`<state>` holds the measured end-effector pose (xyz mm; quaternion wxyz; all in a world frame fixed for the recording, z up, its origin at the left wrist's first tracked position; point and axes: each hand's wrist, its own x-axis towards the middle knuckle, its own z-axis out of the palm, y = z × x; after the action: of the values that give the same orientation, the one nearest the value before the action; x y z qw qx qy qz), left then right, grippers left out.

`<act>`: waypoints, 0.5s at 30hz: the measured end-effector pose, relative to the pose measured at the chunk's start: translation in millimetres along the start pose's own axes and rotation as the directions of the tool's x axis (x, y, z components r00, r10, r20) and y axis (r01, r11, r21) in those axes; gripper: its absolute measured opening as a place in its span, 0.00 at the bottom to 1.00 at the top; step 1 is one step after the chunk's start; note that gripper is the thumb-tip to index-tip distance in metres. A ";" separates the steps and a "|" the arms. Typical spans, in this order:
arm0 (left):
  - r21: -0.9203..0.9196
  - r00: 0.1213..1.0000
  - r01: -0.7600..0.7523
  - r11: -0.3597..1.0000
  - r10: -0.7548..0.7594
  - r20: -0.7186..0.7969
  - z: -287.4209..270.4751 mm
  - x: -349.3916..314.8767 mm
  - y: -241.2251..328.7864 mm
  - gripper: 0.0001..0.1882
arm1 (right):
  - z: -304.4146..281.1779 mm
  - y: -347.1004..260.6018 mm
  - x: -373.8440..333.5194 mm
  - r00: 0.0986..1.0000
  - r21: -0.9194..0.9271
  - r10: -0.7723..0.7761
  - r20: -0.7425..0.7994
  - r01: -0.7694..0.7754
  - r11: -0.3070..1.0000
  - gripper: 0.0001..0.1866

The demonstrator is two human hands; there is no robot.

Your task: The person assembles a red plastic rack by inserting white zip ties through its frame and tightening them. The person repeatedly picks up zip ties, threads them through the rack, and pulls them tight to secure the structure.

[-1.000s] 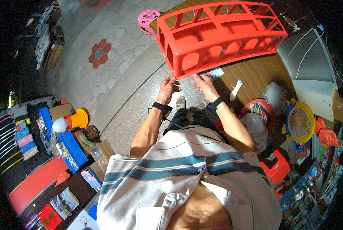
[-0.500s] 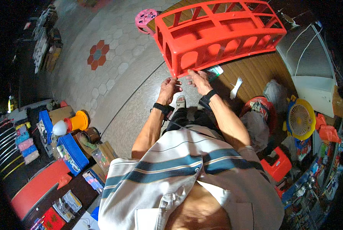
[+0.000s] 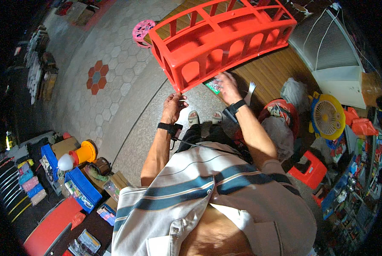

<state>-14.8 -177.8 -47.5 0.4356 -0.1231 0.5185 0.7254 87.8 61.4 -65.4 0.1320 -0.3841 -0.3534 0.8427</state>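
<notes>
A red plastic rack (image 3: 225,57) with arched openings lies on its side across a wood-grain tabletop (image 3: 263,62). My left hand (image 3: 174,107) is at the rack's near left corner, fingers bent, with the fingertips closed on that corner. Just below the rack's near edge is my right hand (image 3: 230,88), its fingers smeared by motion. Beside those fingers a green printed card or packet (image 3: 213,85) sticks out from under the rack. To the right of this hand lies a white, flared strip-like thing (image 3: 250,91). Both wrists wear black bands.
A pink stool (image 3: 143,29) stands beyond the rack's left end. On the right are a yellow and blue fan (image 3: 329,115), plastic bags (image 3: 294,94) and a red stool (image 3: 312,170). Blue bins (image 3: 82,187) and a red board (image 3: 54,224) fill the lower left.
My right hand has moved right along the rack's near edge, away from the left hand, toward the green card. My left hand stays at the corner. The whole view has shifted.
</notes>
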 end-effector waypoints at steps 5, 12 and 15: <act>0.048 1.000 -0.028 0.998 0.029 -0.011 4.1 -4.9 5.0 0.08 | -17.2 -16.3 28.1 0.996 0.027 -0.003 -0.093 0.005 1.000 0.17; 0.077 0.999 -0.028 0.997 0.031 -0.033 10.3 -6.2 7.0 0.07 | -10.7 2.0 36.7 0.983 0.149 -0.022 -0.180 0.049 0.988 0.13; 0.070 0.999 -0.018 0.997 0.021 -0.042 11.3 -7.3 6.6 0.08 | -7.0 2.3 33.8 0.982 0.149 -0.057 -0.182 0.085 0.985 0.13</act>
<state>-12.4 -172.3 -33.8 0.4212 -0.1183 0.5539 0.7084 70.5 79.9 -88.9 0.2227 -0.4331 -0.2866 0.8250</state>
